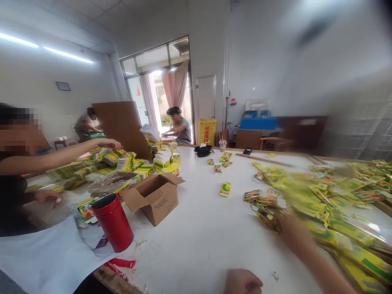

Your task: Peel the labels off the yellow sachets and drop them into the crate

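My right hand (284, 222), smeared by motion, reaches over the table's right side. It is at the near edge of a cluster of small yellow and red printed boxes (252, 196), and a blurred box lies against its fingers. Whether the fingers grip it I cannot tell. At the bottom edge, my left hand (243, 281) is partly cut off; its fingers are curled in, with nothing showing in them. A single yellow box (226, 188) lies apart in the middle of the white table (196, 241). Flat yellow cartons (352, 232) are heaped to the right of my right arm.
An opened cardboard box (165, 204) stands left of centre beside a red canister (114, 224). A co-worker's arm (70, 152) reaches over a pile of yellow packs (101, 163). At the far edge are a plastic cup (222, 145), a black pouch (203, 151) and a phone (248, 151).
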Motion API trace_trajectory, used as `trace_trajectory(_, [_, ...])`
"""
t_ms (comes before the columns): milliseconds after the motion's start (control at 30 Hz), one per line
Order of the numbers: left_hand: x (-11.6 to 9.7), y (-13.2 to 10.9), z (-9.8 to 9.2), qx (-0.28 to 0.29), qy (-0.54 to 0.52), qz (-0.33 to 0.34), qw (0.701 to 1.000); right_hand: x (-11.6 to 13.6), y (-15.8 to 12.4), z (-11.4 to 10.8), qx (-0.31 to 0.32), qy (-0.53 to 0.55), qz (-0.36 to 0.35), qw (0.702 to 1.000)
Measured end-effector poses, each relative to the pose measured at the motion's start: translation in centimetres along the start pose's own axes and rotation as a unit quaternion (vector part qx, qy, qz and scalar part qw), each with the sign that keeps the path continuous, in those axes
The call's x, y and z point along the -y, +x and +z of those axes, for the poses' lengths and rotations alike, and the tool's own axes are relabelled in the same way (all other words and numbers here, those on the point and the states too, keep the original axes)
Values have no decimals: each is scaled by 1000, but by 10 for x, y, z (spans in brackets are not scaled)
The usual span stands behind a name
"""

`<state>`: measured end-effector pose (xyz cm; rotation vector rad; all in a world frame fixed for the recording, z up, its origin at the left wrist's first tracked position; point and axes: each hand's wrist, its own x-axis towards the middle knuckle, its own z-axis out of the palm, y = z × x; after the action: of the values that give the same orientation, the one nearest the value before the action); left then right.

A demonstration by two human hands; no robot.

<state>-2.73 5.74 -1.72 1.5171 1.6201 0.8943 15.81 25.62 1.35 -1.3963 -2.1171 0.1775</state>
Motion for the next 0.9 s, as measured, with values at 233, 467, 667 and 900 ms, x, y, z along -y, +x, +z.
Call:
trace_trajectory(233, [-1, -3, 2, -152, -39, -38, 987, 4, -56, 9, 64, -11, -37, 997])
trace_trajectory(467, [5, 5, 6, -107, -53, 8, 993, 40, -63, 1, 100, -28, 90, 991])
trace_trajectory(667, [8, 16, 3, -51, -59, 61, 995, 22, -44, -8, 29, 19, 203, 979])
trace_trajectory(900, [-3, 13, -4, -51, -127, 26, 990, 36, -101, -38, 45, 227, 201, 952])
